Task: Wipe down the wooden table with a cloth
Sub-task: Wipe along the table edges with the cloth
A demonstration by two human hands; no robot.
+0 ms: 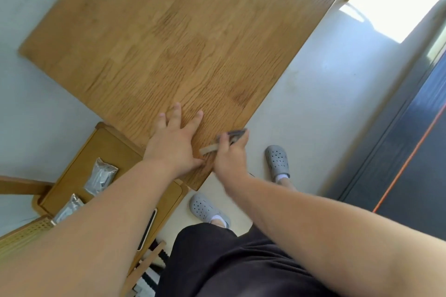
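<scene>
At the near corner of the light-brown wooden table (169, 43), we press our left hand (172, 144) flat, fingers spread. Just beside it, our right hand (230, 157) curls around a blurred, folded grey-beige cloth (209, 150) at the table's edge.

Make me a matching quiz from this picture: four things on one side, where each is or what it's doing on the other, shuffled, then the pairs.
1. left hand
2. right hand
3. silver packets
4. grey clogs

A. on the pale floor
B. flat on the wooden table, fingers spread
C. on the wooden seat beside the table
D. gripping a blurred grey object at the table's edge

Pairs: 1-B, 2-D, 3-C, 4-A
</scene>
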